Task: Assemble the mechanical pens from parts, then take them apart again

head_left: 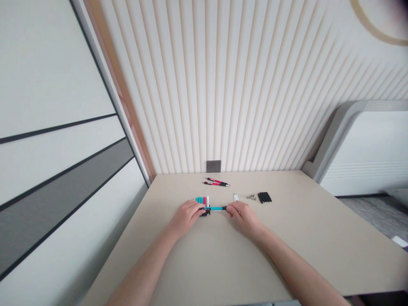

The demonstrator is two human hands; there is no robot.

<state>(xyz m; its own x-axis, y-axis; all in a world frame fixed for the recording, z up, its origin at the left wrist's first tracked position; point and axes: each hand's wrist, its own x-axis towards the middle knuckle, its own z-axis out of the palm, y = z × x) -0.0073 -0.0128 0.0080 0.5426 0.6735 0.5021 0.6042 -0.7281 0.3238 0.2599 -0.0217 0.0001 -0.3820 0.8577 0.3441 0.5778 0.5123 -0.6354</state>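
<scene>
A teal pen (215, 208) lies level just above the beige table (204, 259), held at both ends. My left hand (186, 216) is closed on its left end, next to a small cluster of teal, pink and white pen parts (202, 199). My right hand (244, 214) is closed on its right end, near a white part (236, 197). What else the fingers hide I cannot make out.
Two red pens (216, 182) lie farther back near a grey wall socket (213, 165). Small metal pieces (251, 196) and several black tubes (264, 197) sit to the right. A white and grey unit (363, 148) stands at the table's right.
</scene>
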